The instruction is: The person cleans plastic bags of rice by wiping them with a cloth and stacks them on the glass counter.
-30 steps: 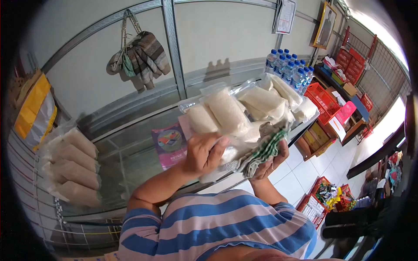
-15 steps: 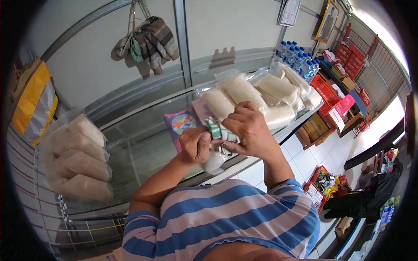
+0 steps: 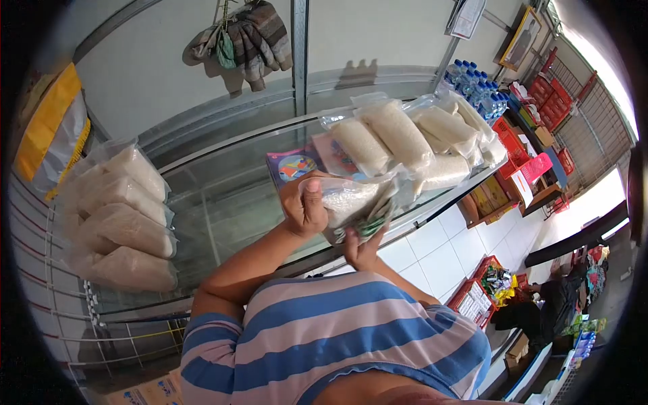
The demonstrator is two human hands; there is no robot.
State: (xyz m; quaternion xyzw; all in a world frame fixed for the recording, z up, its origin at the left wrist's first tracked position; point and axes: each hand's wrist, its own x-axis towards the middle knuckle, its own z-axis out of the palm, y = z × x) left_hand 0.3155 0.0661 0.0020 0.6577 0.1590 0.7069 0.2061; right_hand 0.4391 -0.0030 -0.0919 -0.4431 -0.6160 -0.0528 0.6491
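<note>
My left hand (image 3: pixel 304 208) is closed on one end of a clear plastic bag of rice (image 3: pixel 347 201), its thumb on top. The bag is held over the front edge of the glass counter (image 3: pixel 233 233). At the bag's near side my right hand (image 3: pixel 364 251) grips a green and white striped cloth (image 3: pixel 373 226) against the plastic. Part of the right hand's fingers is hidden by cloth and bag. Just beyond lie more filled rice bags (image 3: pixel 395 133) in a pile, and a purple booklet (image 3: pixel 278 162) with a colourful picture lies partly behind my left hand.
Several filled bags (image 3: pixel 128 229) are stacked at the counter's left end. Water bottles (image 3: pixel 480 94) stand past the right end. A checked cloth (image 3: pixel 253 47) hangs on the wall. Red crates (image 3: pixel 472 304) sit on the tiled floor (image 3: pixel 432 250) at right.
The rice bag has been lifted and turned sideways. My right hand has moved from above the bag to its underside with the cloth. My view has shifted slightly.
</note>
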